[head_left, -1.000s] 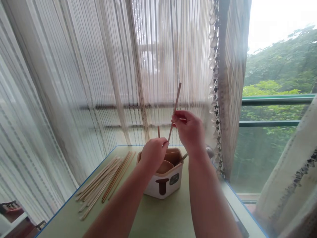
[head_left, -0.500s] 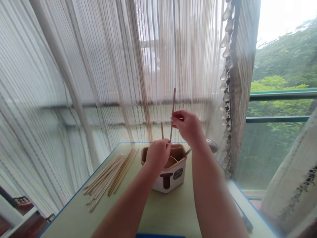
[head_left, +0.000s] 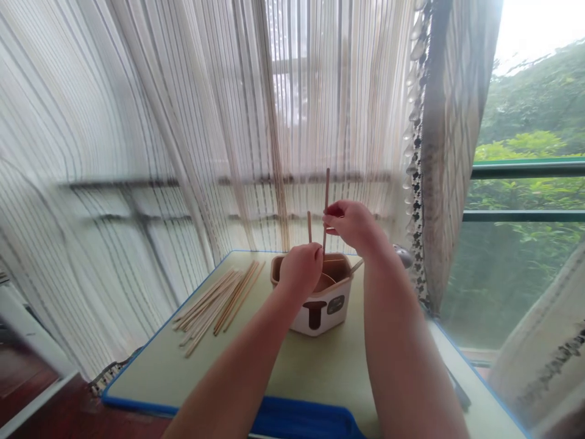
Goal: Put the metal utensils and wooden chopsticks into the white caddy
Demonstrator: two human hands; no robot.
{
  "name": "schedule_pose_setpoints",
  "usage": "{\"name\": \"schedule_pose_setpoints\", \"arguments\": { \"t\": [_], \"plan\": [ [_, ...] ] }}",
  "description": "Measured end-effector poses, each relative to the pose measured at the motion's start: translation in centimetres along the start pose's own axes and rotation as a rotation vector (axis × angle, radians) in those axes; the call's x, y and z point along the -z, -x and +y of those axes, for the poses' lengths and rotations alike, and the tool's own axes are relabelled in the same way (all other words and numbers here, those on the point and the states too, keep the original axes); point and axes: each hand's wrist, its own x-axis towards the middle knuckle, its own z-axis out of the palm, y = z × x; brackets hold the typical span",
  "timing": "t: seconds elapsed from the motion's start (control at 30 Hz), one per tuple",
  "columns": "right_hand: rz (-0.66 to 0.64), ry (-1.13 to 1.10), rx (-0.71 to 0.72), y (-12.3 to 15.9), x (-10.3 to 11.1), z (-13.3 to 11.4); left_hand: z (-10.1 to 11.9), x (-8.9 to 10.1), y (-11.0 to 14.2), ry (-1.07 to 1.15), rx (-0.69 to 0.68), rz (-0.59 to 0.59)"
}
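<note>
My right hand (head_left: 351,222) pinches an upright brown chopstick (head_left: 327,189) above a white box with a brown rim (head_left: 340,305). My left hand (head_left: 299,268) is closed over the box's left side, its thumb and fingers at the chopstick's lower part. A second, shorter-looking chopstick (head_left: 309,227) rises from behind the left fist; whether it is gripped or stands in the box is hidden. Inside the box a round brown rim shows. A metal slotted ladle (head_left: 403,256) leans out of the box to the right, partly behind my right forearm.
Several loose chopsticks (head_left: 223,305) lie fanned on the pale table (head_left: 274,381), left of the box. A dark flat object (head_left: 459,390) lies at the right side. Blue edging (head_left: 306,417) runs along the table's front. Sheer striped curtains (head_left: 183,122) hang behind it.
The view has shifted, showing more of the table's front edge. Both hands keep their hold around the upright chopstick, with little change relative to the box.
</note>
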Motion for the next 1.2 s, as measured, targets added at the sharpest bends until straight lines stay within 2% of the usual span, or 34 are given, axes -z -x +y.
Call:
{"name": "schedule_pose_setpoints", "arguments": {
  "t": [0.27, 0.4, 0.47, 0.67, 0.9, 1.0, 1.1, 1.2],
  "plan": [
    [-0.094, 0.125, -0.069, 0.6, 0.5, -0.2, 0.3, 0.9, 0.4, 0.151, 0.15, 0.225],
    [-0.126, 0.1, -0.044, 0.8, 0.1, -0.7, -0.2, 1.4, 0.4, 0.121, 0.238, 0.391],
    [-0.135, 0.09, -0.035, 0.9, -0.2, -0.8, -0.8, 1.6, 0.1, 0.102, 0.277, 0.425],
    [-0.173, 0.118, -0.074, 0.7, -0.7, -0.5, -2.2, 1.3, -0.5, 0.137, 0.217, 0.149],
    [-0.208, 0.285, -0.144, 0.8, -0.2, -0.5, -2.0, 0.9, -1.7, 0.413, 0.163, 0.074],
    [-0.253, 0.353, -0.134, 0.9, -0.7, -0.7, -1.8, 1.5, -2.6, 0.457, 0.104, 0.113],
    [-0.322, 0.386, -0.128, 0.9, -1.1, -0.7, -1.8, 1.8, -3.2, 0.436, 0.058, 0.111],
    [-0.464, 0.615, -0.157, 0.9, -1.1, -0.9, -2.3, 1.8, -3.1, 0.432, 0.057, 0.055]
  ]
}}
